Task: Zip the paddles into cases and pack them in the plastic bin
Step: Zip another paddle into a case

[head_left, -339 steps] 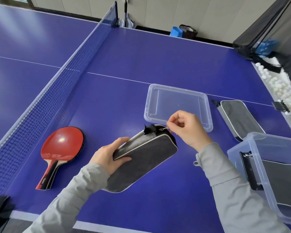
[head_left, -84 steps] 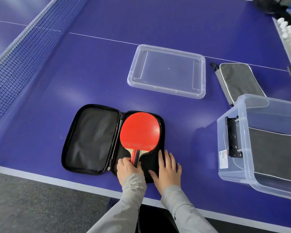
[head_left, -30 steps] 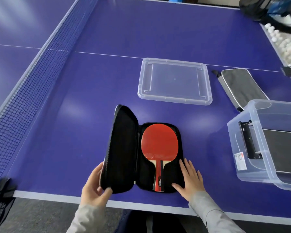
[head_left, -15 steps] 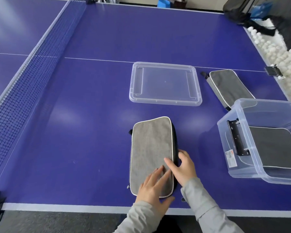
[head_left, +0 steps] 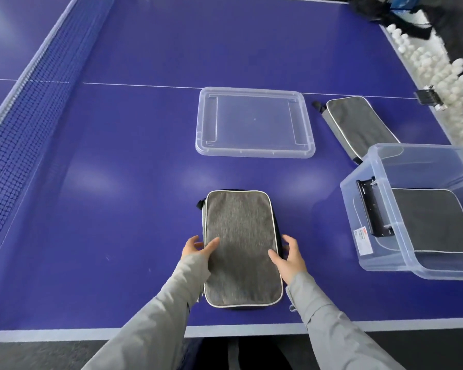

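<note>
A blue table point(head_left: 134, 198) is filling the view, with its net point(head_left: 24, 108) running along the left side. At the right, a clear bin point(head_left: 385, 265) is standing open near the front edge, and a packed case point(head_left: 433, 220) is lying flat on its floor. The bin's lid point(head_left: 254, 154) is lying on the table further back, near the white centre line, well apart from the hands. Just right of the lid, a far case point(head_left: 358, 124) is lying at a slant, its near end hidden behind the bin's rim. White balls point(head_left: 439, 70) are piling up past the table's right edge.

The grey case point(head_left: 241, 247) is lying flat on the table near the front edge, left of the bin and nearer than the lid, its long sides running away from the person. The left hand point(head_left: 195, 248) is gripping its left edge and the right hand point(head_left: 290, 256) its right edge, each with the thumb lying on top and the fingers curling down the side. Nothing is lying between the case and the bin.
</note>
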Demonstrator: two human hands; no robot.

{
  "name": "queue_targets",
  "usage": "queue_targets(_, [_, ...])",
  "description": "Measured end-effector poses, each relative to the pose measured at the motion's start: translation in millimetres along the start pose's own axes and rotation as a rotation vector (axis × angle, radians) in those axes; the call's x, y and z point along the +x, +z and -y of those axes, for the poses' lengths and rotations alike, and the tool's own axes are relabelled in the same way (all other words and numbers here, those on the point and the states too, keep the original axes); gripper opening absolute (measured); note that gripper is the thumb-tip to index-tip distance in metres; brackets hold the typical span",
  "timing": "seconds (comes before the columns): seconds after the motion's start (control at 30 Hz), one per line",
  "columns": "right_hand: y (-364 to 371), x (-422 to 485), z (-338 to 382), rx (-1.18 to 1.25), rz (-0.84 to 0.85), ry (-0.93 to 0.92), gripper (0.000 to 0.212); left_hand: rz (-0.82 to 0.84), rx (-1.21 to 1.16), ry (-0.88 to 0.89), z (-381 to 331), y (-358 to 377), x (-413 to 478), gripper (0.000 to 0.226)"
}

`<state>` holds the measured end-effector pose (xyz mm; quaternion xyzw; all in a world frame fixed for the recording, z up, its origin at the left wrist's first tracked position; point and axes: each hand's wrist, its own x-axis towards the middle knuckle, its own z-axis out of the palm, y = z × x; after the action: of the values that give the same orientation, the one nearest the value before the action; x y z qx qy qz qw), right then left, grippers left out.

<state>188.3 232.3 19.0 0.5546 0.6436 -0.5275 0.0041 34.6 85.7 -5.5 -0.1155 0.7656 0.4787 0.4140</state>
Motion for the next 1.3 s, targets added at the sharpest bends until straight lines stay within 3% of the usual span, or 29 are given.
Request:
queue_targets(0.23, [-3.8, 9.0, -3.1, 0.022, 0.042, 0.014, 0.051, 0.043, 0.038, -0.036, -8.5, 8.0, 1.6, 0.049])
queue_targets(0.7, [-12.8, 22.5, -13.1, 0.038, 0.093, 0.023, 0.045, 0.205, -0.116, 0.004, -9.1, 15.4, -1.1, 0.052])
queue_targets(1.0, [-31.1, 22.7, -12.2, 0.113, 0.124, -0.076, 0.045, 0.156, -0.268, 0.07, -12.6, 22.8, -19.5, 0.057])
queue_targets(1.07, [-32.7, 16.3, -10.0, 0.038, 0.024, -0.167, 0.049, 0.122, -0.303, 0.053, -15.9, 23.6, -21.9, 0.055])
queue_targets(1.13, [-32.9, 0.8, -5.4, -0.07, -0.237, -0.354, 0.047, 0.066, -0.354, 0.049, -19.4, 23.2, -23.6, 0.051])
queue_targets(1.2, [-30.1, -22.9, -3.0, -0.176, -0.516, -0.607, 0.029, -0.01, -0.399, 0.043, -25.0, 21.5, -25.5, 0.05])
queue_targets(1.3, [-10.2, -63.9, -7.0, -0.276, -0.592, -0.888, 0.022, -0.081, -0.503, 0.017, -36.2, 19.2, -28.1, 0.064])
